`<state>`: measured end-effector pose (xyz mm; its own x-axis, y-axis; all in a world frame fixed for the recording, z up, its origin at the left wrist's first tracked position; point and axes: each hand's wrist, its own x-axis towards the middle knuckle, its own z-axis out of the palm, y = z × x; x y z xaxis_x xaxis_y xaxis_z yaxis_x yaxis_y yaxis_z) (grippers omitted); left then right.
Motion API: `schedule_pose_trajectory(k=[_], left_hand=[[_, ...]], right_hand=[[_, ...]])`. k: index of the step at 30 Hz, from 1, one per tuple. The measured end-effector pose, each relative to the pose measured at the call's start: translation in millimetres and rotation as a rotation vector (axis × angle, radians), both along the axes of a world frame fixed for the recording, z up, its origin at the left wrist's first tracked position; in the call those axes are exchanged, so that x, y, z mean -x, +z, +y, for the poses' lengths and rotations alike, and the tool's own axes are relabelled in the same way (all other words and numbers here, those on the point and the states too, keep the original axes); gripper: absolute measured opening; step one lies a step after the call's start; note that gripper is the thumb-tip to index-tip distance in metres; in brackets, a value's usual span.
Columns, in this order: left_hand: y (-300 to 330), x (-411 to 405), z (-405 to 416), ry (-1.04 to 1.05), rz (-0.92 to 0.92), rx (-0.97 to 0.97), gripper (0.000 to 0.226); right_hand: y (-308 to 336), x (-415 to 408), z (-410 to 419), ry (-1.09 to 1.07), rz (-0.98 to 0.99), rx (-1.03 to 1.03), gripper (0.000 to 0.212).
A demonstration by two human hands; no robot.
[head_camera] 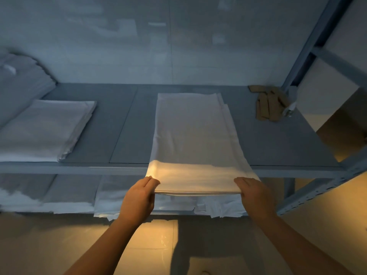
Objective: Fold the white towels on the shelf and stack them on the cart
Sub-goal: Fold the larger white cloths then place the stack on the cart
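- a long folded white towel lies on the grey shelf, its near end past the front edge
- left hand and right hand pinch its near corners
- folded towel stack at left

Grey shelf, long towel, folded towels, perhaps cardboard scraps

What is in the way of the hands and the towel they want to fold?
Nothing. The left hand and the right hand already pinch the near corners of the long white towel, which lies on the shelf. No cart shows here.
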<state>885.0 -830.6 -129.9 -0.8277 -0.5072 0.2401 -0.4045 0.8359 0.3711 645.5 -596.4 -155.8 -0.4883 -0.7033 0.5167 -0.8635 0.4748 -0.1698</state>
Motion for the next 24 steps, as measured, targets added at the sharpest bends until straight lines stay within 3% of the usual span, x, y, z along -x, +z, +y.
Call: schedule_pose_trajectory(k=[4, 10, 20, 24], left_hand=[[26, -21, 12, 0.019, 0.157, -0.05, 0.033], [65, -49, 17, 0.061, 0.367, -0.077, 0.026], [124, -45, 21, 0.092, 0.657, 0.065, 0.017], [145, -17, 1, 0.079, 0.754, 0.105, 0.014]], right_hand=[[26, -27, 11, -0.043, 0.038, 0.159, 0.041], [70, -56, 25, -0.107, 0.118, 0.277, 0.024], [136, -46, 22, -0.13, 0.304, 0.343, 0.031], [151, -21, 4, -0.124, 0.366, 0.39, 0.024]])
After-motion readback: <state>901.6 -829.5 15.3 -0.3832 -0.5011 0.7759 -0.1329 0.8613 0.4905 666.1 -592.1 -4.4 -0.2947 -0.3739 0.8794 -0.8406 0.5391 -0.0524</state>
